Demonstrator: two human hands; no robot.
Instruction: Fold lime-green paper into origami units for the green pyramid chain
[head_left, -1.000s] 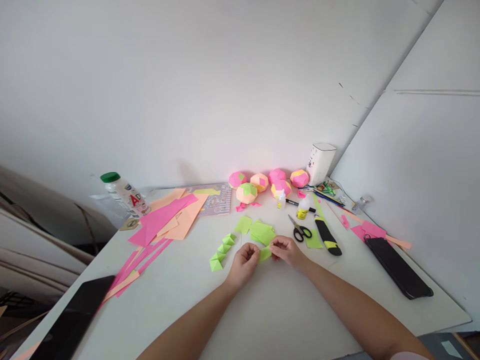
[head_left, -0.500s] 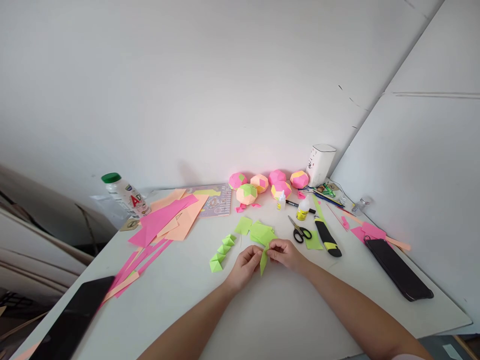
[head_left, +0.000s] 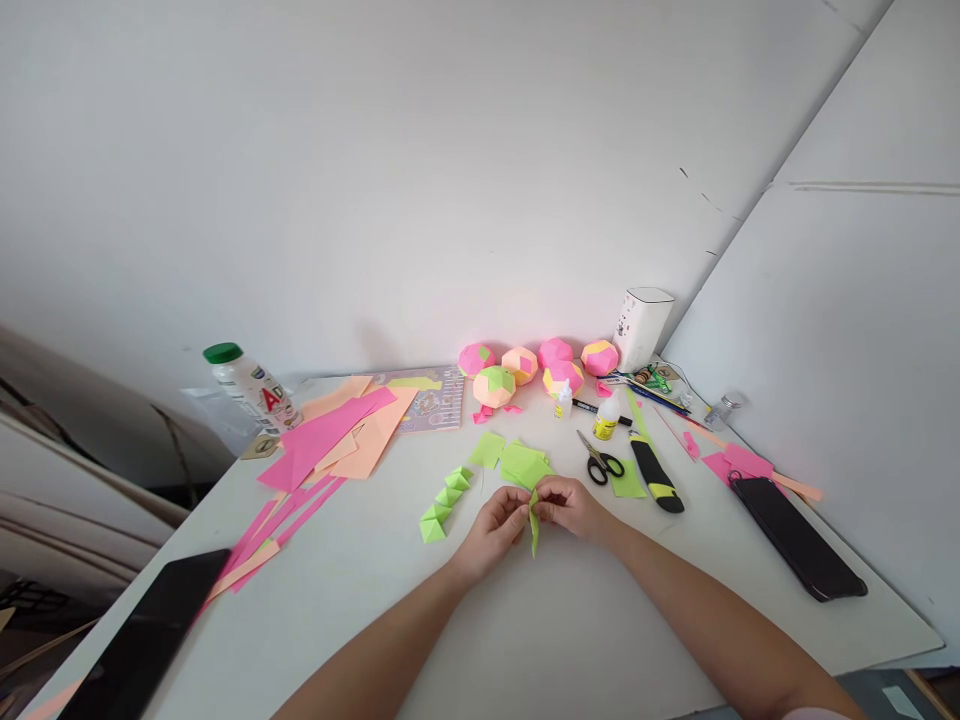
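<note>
Between my two hands is a folded piece of green paper, standing nearly edge-on with its lower tip pointing toward me. My left hand pinches it from the left, and my right hand grips its upper part from the right. Just beyond the fingers lies a pile of green paper squares, with a single green square beside it. Left of my left hand, several folded green paper pieces sit in a slanting row.
Scissors, a utility knife and a glue bottle lie to the right. Faceted paper balls line the wall. Pink and orange sheets, a white bottle and a black tablet-like slab are left; a black case is right.
The green paper has turned from showing its flat face to nearly edge-on, and its lower tip has shifted slightly right. My left hand has moved a little rightward, closer to my right hand.
</note>
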